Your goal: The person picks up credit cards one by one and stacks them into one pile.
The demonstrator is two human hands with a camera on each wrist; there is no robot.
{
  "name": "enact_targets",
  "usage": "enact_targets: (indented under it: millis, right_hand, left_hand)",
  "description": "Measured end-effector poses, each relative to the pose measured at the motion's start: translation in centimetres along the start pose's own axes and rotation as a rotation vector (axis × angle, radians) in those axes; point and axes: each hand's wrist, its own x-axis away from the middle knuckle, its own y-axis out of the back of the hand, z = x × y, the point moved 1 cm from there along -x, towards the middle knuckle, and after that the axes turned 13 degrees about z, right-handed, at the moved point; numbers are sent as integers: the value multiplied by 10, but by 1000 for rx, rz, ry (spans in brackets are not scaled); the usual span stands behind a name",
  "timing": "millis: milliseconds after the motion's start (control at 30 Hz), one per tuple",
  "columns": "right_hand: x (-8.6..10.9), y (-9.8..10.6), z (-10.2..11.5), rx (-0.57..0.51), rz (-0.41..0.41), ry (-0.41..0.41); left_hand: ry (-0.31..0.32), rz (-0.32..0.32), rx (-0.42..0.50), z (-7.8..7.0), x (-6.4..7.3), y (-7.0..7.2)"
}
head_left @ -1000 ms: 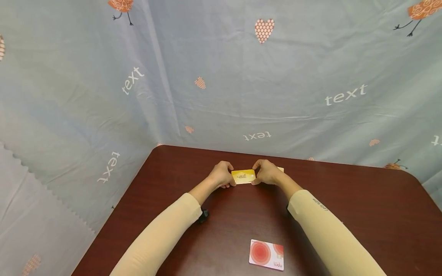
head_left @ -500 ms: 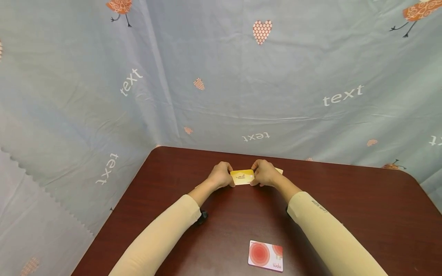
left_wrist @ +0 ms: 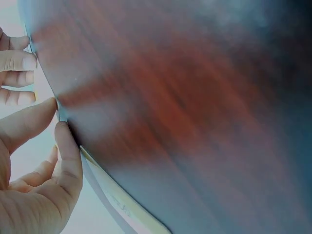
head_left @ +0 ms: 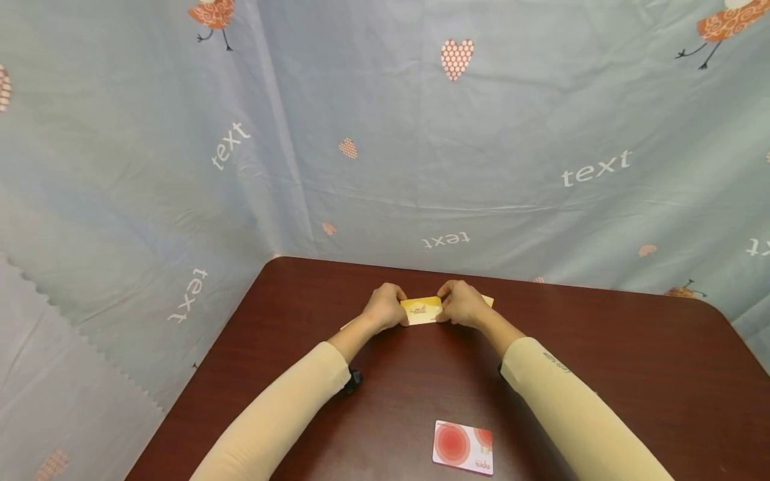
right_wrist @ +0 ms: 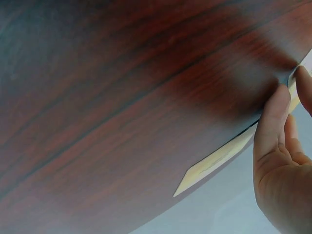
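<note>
A yellow and cream card [head_left: 421, 310] with dark lettering lies between my hands near the far table edge. My left hand [head_left: 385, 306] pinches its left end between thumb and forefinger; my right hand [head_left: 463, 304] has the right end the same way. Behind the right hand a cream corner [head_left: 488, 300] pokes out, and in the right wrist view it is a flat pale-yellow piece [right_wrist: 219, 161] on the table. A similar pale-yellow piece [left_wrist: 122, 202] lies beside the left hand in the left wrist view, mostly covered by the wrist in the head view.
A white card with red circles [head_left: 462, 446] lies nearer to me on the dark red-brown table [head_left: 385, 414]. A light blue printed curtain [head_left: 385, 180] hangs along the table's far and left edges.
Both hands stay at the card's ends and shift only slightly. The cream edge under the left wrist has come into sight. The head view has tilted a little.
</note>
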Motion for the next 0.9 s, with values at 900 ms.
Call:
enact_targets:
  millis: [900]
  right_hand:
    - [14,2,-5,-278,23,59]
  left_hand:
    - [-75,27,331,3,16,5]
